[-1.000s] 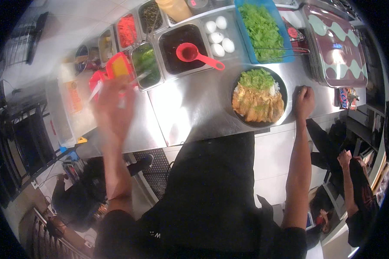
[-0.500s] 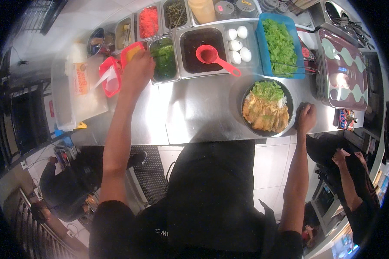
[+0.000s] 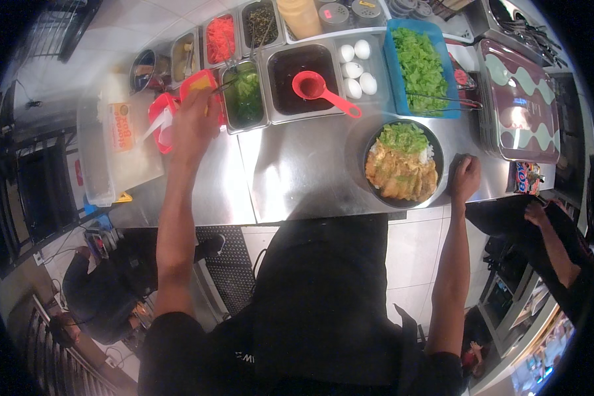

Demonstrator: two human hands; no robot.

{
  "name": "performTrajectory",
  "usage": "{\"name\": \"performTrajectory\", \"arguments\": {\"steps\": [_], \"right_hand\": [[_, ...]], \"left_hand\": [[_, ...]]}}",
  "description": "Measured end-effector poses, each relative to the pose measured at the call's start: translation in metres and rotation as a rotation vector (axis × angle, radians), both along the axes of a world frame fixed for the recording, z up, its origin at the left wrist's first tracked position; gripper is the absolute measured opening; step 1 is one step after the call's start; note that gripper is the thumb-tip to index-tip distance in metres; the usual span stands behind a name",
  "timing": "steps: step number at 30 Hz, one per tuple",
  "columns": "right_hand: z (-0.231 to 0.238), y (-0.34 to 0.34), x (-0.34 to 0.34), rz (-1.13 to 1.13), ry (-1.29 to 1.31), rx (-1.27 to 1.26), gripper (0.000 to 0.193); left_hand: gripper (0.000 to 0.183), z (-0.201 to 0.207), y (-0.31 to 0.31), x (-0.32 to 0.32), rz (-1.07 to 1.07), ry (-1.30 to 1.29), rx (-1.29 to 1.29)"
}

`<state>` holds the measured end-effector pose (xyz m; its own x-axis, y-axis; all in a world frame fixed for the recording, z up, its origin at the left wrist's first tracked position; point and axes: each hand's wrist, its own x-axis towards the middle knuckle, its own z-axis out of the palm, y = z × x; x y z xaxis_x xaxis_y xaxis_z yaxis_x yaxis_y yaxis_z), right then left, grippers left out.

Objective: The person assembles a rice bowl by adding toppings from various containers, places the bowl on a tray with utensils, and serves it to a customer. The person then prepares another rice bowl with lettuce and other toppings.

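My left hand (image 3: 195, 125) is closed round what look like thin metal tongs (image 3: 225, 86), mostly hidden by my fingers. Their tips reach a raised clump of green shreds (image 3: 247, 84) over a metal tub of dark green food (image 3: 246, 109). Beside that hand are a red tub with yellow food (image 3: 198, 82) and a red tub with a white scoop (image 3: 164, 132). My right hand (image 3: 466, 178) rests as a loose fist at the counter's near edge. Just left of it stands a black bowl (image 3: 437, 148) with rice, sliced breaded cutlet (image 3: 402, 175) and chopped greens (image 3: 402, 137).
A red ladle (image 3: 310, 86) lies in a tub of dark sauce (image 3: 284, 99). Several eggs (image 3: 352, 70) and a blue bin of lettuce (image 3: 424, 69) sit right of it. Stacked lidded trays (image 3: 518, 99) are at far right. A co-worker's hand (image 3: 536, 213) shows below them.
My left hand has drawn back slightly toward me and left, and the green clump stands higher at the tub. My right fist stays put. The co-worker's arm at right has shifted.
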<state>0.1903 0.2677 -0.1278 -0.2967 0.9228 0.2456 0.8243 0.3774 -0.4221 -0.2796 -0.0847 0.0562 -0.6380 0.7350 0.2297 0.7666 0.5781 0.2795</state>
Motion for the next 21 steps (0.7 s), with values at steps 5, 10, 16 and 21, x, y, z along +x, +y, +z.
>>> {"name": "performTrajectory", "arguments": {"steps": [5,10,16,21], "right_hand": [[-0.001,0.000,-0.001,0.002,0.061,-0.031,0.028],[-0.005,0.002,0.002,0.000,0.002,-0.017,0.025],[-0.007,0.004,0.003,-0.031,-0.005,-0.032,0.027],[-0.005,0.002,0.001,-0.039,0.016,-0.016,0.027]], "left_hand": [[0.021,-0.014,-0.009,-0.001,-0.022,0.070,0.062],[0.020,-0.020,-0.013,0.001,-0.034,0.069,0.069],[0.019,-0.022,-0.015,0.001,-0.046,0.059,0.081],[0.019,-0.030,-0.007,-0.006,-0.022,0.060,-0.043]]}}
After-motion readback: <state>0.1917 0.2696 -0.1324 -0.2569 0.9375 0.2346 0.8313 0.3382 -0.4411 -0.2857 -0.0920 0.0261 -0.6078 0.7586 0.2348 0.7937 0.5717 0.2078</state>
